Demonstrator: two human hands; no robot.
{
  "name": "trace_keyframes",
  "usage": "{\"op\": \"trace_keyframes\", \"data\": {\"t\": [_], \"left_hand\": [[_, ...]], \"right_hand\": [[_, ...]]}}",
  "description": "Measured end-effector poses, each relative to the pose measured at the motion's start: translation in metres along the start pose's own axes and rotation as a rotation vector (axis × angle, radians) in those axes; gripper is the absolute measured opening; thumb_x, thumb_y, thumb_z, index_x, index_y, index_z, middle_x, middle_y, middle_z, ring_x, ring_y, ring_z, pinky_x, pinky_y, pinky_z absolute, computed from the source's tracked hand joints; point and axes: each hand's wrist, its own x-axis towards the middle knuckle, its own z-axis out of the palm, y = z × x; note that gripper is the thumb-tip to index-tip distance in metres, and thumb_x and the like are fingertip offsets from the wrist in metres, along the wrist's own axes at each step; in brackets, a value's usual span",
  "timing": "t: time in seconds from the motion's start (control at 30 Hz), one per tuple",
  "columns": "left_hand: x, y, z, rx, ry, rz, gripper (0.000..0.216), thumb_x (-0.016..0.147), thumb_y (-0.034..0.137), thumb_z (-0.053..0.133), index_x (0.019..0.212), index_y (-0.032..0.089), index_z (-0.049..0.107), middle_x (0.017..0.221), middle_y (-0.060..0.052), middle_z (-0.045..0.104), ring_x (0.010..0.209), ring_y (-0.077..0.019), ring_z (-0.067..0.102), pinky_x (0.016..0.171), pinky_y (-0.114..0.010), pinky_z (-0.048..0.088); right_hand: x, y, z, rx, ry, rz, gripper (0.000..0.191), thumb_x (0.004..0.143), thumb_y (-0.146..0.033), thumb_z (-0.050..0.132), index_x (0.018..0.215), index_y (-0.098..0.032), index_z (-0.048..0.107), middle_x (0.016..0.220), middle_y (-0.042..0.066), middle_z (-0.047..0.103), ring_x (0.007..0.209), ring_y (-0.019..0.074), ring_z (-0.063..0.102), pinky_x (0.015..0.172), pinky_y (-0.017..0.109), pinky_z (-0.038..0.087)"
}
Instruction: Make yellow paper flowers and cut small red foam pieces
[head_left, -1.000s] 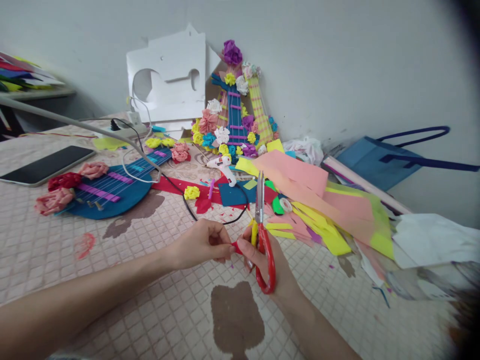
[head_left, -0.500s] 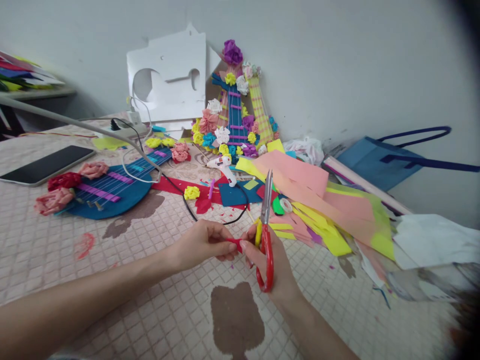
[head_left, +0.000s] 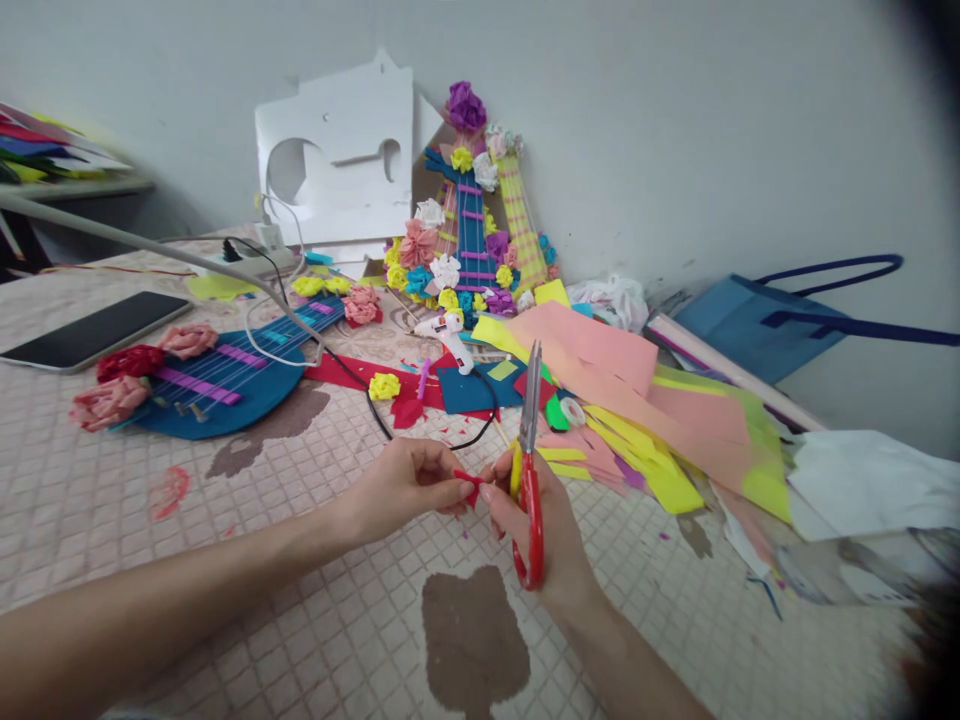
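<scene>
A small piece of red paper (head_left: 470,484) is pinched between the fingertips of my left hand (head_left: 397,490). My right hand (head_left: 556,535) has its thumb and fingertips closed at the other end of that piece. Red-handled scissors (head_left: 531,465) hang in the same right hand, blades together and pointing up and away from me. Something yellow (head_left: 516,470) shows beside the scissors' handle; part of it is covered by my fingers. Beyond my hands, a white glue gun (head_left: 448,338) lies on the table among red and blue paper scraps.
To the left are a blue paper guitar (head_left: 225,385) with paper flowers and a phone (head_left: 97,328). Flower-covered guitars (head_left: 474,235) lean on the wall. Coloured sheets (head_left: 592,350) and a blue bag (head_left: 757,325) fill the right. A black cable (head_left: 373,405) loops across the middle.
The red paper has turned slightly between my fingertips and now shows more of its folded shape. Both hands and the scissors stay almost in place.
</scene>
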Motion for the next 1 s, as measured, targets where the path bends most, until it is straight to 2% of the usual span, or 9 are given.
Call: {"op": "trace_keyframes", "data": {"t": [0.3,0.67,0.83,1.0], "left_hand": [[0.0019,-0.0025,-0.0012,-0.031,0.02,-0.009,0.025,0.065,0.029,0.075,0.066,0.013,0.056,0.064,-0.002,0.066,0.06,-0.0116,0.062,0.06,-0.023,0.05],[0.0003,-0.0012,0.0001,0.003,0.028,-0.003,0.025,0.068,0.03,0.073,0.065,0.013,0.054,0.062,-0.001,0.065,0.06,-0.0122,0.063,0.059,-0.024,0.05],[-0.0007,-0.0016,0.0013,0.057,0.027,0.022,0.025,0.067,0.03,0.073,0.064,0.013,0.055,0.061,-0.001,0.064,0.058,-0.0119,0.061,0.057,-0.023,0.048],[-0.0024,-0.0012,0.0017,0.086,-0.016,0.052,0.027,0.068,0.035,0.072,0.066,0.013,0.057,0.065,-0.003,0.066,0.062,-0.0136,0.062,0.059,-0.024,0.05]], "right_hand": [[0.0007,0.0011,-0.0004,0.043,0.019,0.011,0.016,0.073,-0.024,0.06,0.083,-0.021,0.047,0.079,-0.002,0.058,0.044,0.006,0.045,0.04,0.021,0.042],[0.0003,0.0056,-0.0008,0.111,-0.005,-0.002,0.023,0.076,-0.036,0.065,0.081,-0.021,0.048,0.067,-0.005,0.051,0.046,0.0076,0.046,0.04,0.02,0.043],[0.0007,0.002,-0.0006,0.074,-0.033,0.013,0.024,0.075,-0.034,0.067,0.08,-0.021,0.048,0.072,-0.003,0.056,0.046,0.0074,0.046,0.041,0.021,0.042],[0.0006,-0.0017,-0.0008,0.023,-0.045,0.014,0.022,0.075,-0.032,0.065,0.078,-0.022,0.046,0.068,-0.004,0.054,0.044,0.0077,0.045,0.041,0.021,0.039]]}}
